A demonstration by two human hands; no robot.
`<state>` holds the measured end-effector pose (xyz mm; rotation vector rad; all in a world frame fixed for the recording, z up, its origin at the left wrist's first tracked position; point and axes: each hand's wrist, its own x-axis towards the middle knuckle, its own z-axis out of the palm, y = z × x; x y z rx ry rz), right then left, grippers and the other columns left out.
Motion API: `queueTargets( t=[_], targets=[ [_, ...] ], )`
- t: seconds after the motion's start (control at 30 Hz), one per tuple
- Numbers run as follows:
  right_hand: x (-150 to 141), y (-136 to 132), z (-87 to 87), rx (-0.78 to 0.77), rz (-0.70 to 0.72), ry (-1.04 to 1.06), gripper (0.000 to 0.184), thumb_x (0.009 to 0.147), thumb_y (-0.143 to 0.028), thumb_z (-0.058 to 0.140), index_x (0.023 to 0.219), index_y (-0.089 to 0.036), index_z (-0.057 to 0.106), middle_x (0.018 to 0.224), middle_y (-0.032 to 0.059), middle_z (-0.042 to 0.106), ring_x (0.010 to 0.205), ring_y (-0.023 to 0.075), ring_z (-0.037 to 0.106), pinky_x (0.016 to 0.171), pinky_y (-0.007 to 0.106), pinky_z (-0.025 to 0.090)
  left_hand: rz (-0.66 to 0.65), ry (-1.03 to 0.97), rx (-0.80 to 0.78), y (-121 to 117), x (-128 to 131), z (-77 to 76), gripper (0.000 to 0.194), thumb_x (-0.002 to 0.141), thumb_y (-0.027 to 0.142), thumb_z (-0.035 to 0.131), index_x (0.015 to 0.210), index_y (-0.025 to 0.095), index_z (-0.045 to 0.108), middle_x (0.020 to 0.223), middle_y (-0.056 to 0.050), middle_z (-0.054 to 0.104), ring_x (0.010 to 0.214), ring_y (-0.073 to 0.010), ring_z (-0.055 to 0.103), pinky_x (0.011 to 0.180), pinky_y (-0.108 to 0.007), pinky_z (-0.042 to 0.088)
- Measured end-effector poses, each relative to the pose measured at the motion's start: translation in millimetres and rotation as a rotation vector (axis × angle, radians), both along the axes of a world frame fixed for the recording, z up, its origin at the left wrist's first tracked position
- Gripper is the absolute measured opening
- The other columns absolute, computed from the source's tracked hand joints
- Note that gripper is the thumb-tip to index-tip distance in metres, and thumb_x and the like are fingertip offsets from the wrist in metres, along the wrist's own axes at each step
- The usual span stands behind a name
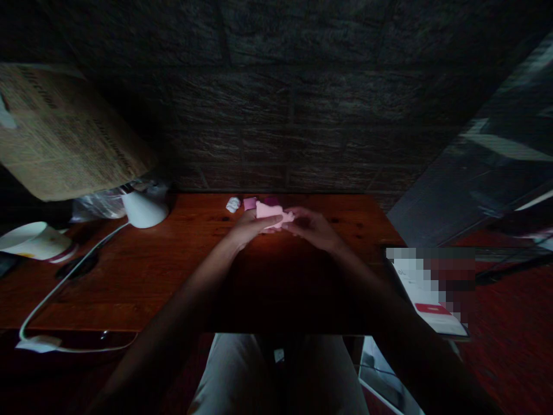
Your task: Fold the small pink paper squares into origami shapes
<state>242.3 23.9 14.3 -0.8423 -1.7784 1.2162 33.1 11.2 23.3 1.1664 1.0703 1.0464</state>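
Observation:
A pale pink piece with an uneven edge, which looks like paper (pixel 266 213), is held above the wooden table. My left hand (pixel 248 228) grips it from the left, thumb across its front. At its right end, the fingers of my right hand (pixel 314 226) are closed on a small crumpled-looking part. Just behind my hands lie a pink square (pixel 250 203) and a darker magenta piece (pixel 272 200), both partly covered. Left of these sits a crumpled white ball (pixel 233 204), apparently paper.
On the left of the wooden table (pixel 173 271) are a paper cup (pixel 37 241) on its side, a white lamp (pixel 144 208) with its cord (pixel 73 262), and a newsprint-patterned paper bag (pixel 64 135). A dark brick wall (pixel 276 104) stands behind. A white booklet-like item (pixel 425 294) lies right.

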Motion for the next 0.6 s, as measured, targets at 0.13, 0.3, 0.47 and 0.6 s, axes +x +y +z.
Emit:
queueTargets(
  t=[0.13, 0.3, 0.47, 0.6],
  targets=[
    [0.6, 2.4, -2.8, -0.005, 0.001, -0.035, 0.041, 0.079, -0.041, 0.079, 0.115, -0.022, 0.07, 0.095, 0.0027, 0.074, 0.073, 0.014, 0.065, 0.065, 0.028, 0.054, 0.004, 0.052, -0.012, 0.2, -0.6, -0.7, 0.05, 0.066, 0.031, 0.091, 0.109, 0.01, 0.076, 0.094, -0.012, 0.079, 0.082, -0.018, 0.074, 0.081, -0.033, 0.058],
    [0.6, 5.2, -7.5, 0.043, -0.044, -0.053, 0.038, 0.081, -0.04, 0.077, 0.114, -0.023, 0.07, 0.1, 0.0041, 0.075, 0.076, 0.0146, 0.066, 0.065, 0.027, 0.053, 0.006, 0.06, 0.019, 1.1, -0.3, -3.0, 0.045, 0.069, 0.031, 0.089, 0.106, 0.011, 0.077, 0.094, -0.012, 0.079, 0.084, -0.0185, 0.074, 0.081, -0.032, 0.058],
    [-0.8, 6.1, -9.8, 0.016, -0.041, -0.028, 0.034, 0.08, -0.036, 0.076, 0.109, -0.021, 0.07, 0.092, 0.0018, 0.073, 0.069, 0.0132, 0.065, 0.063, 0.027, 0.052, 0.026, 0.034, 0.008, 1.6, 0.6, -3.9, 0.048, 0.064, 0.031, 0.091, 0.106, 0.011, 0.078, 0.101, -0.012, 0.079, 0.087, -0.0181, 0.073, 0.08, -0.03, 0.059],
    [-2.8, 5.7, -9.9, 0.023, -0.042, -0.023, 0.037, 0.08, -0.037, 0.076, 0.113, -0.022, 0.069, 0.09, 0.0007, 0.072, 0.065, 0.0126, 0.065, 0.063, 0.028, 0.054, 0.052, 0.046, 0.034, 1.7, 0.6, -4.2, 0.047, 0.066, 0.033, 0.09, 0.107, 0.012, 0.079, 0.101, -0.013, 0.079, 0.087, -0.0176, 0.072, 0.078, -0.029, 0.059]
  ],
)
